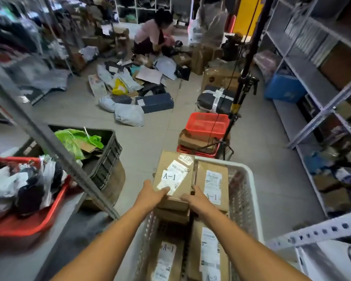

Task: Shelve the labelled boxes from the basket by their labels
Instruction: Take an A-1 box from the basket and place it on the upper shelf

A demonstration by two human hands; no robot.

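I have the top cardboard box, labelled A-1, at the far end of the white basket, resting on other boxes. My left hand grips its near left corner, fingers curled over the glossy label; my right hand holds the near right edge. Risk, in my judgement: fingers slipping on slick label tape, tipping the box against the neighbouring flat carton. Basket walls are perforated plastic.
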